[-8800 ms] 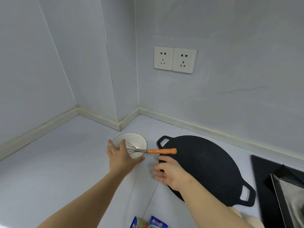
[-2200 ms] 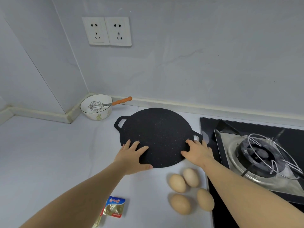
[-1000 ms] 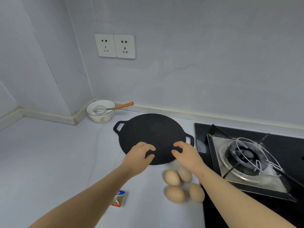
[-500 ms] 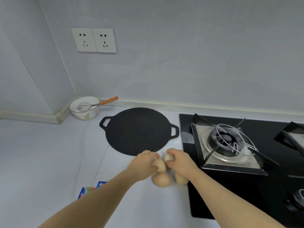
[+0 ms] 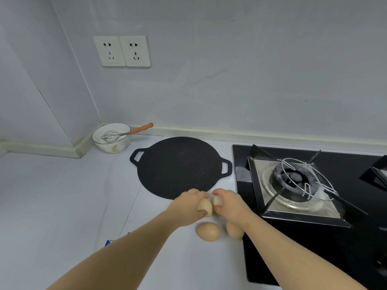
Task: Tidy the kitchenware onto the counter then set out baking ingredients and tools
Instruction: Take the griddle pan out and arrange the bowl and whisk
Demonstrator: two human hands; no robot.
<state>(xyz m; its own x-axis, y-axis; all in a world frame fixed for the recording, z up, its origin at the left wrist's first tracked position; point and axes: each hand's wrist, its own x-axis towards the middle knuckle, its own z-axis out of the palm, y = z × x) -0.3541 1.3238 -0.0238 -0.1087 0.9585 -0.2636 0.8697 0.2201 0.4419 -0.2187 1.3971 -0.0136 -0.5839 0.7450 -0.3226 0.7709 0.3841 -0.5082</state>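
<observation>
Counter corner: whisk inside white bowl.

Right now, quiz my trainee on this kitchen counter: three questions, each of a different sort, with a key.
1. True or false: the whisk rests in the white bowl.
2. How many eggs lie unheld on the counter? A) one B) two C) four
3. Fill in: the left hand and the right hand each hold one ___.
Key: 1 true; 2 B; 3 egg.
</observation>
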